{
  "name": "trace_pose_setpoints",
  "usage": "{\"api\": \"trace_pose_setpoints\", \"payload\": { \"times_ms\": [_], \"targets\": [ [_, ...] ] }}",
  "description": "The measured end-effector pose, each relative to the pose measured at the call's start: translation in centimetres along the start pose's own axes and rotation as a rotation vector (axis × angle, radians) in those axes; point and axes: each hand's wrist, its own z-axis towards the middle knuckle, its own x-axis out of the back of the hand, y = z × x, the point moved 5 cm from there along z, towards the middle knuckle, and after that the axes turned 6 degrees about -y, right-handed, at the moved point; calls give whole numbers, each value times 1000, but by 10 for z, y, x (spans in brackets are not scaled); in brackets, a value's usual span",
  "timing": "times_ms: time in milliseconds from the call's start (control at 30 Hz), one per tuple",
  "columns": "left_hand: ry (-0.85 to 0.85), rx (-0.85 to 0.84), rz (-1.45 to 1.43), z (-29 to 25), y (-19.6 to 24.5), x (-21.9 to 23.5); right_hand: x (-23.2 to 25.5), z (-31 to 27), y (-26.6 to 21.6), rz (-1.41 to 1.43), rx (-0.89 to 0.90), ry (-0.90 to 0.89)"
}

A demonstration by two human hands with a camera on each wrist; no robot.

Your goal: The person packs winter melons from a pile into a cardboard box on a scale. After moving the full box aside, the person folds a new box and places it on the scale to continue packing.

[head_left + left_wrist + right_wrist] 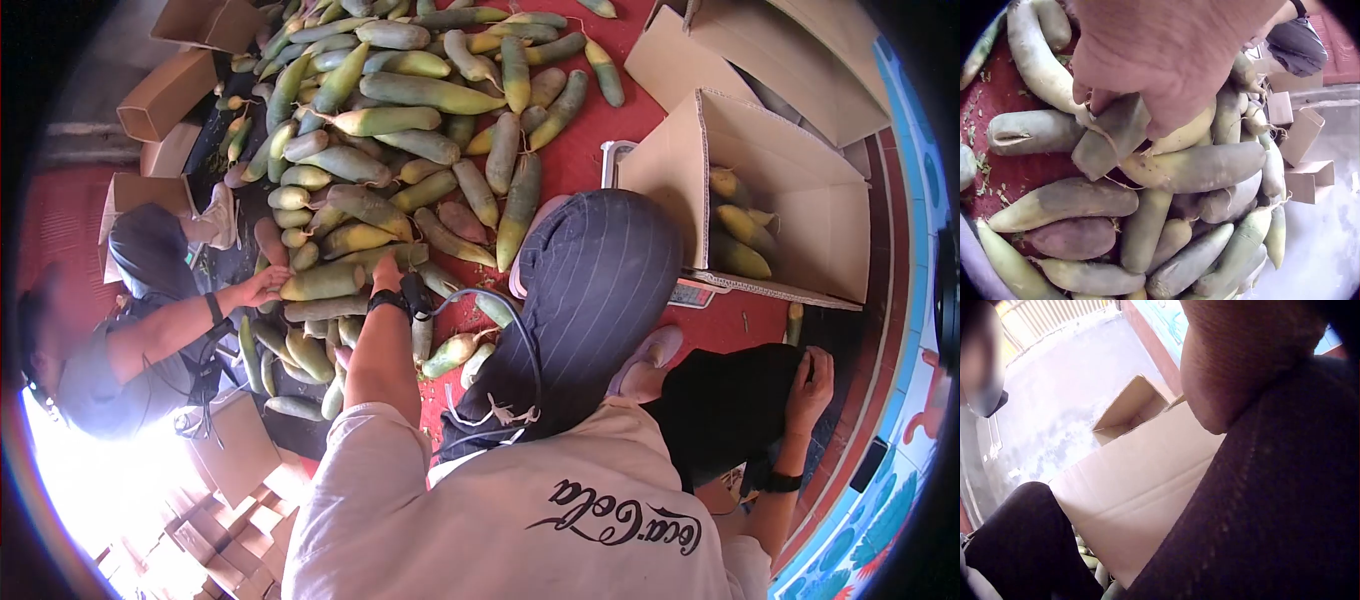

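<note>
Green radishes (pixel 430 92) lie in a loose heap on a red floor covering (pixel 590 150), overlapping at many angles, probably because their long, rounded shapes settle against one another; the wearer's left hand (pixel 1166 56) reaches down at the heap's near side, its fingers and thumb bent round a green radish (pixel 1100 150), narrowed to about that radish's thickness, a hold that seems to suit its smooth, rounded body. Just beside it, another person's hand (pixel 262 287) touches the end of a thick radish (pixel 325 282).

The left arm stretches forward from a white sleeve (pixel 375 440), with the palm turned down; the right hand (pixel 815 385) rests on a dark-clad knee (pixel 725 400), relaxed and holding nothing, its arm bent at the person's side, perhaps using the knee as a prop.

On the right, an open cardboard box (pixel 825 220) holds several yellow-green radishes (pixel 742 240); it stands on what looks like a weighing scale (pixel 692 294), its mouth facing up, likely so that the radishes stay inside its walls.
</note>
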Motion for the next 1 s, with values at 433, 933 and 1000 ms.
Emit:
{"api": "trace_pose_setpoints", "payload": {
  "times_ms": [433, 933, 1000],
  "targets": [
    [-89, 513, -1874, -20, -1, -16, -2, 7, -2, -3, -5, -25],
    [-189, 48, -2009, -97, 138, 85, 5, 8, -9, 90, -14, 57],
    [-250, -160, -1949, -132, 188, 141, 9, 6, -11, 99, 4, 94]
  ]
}}
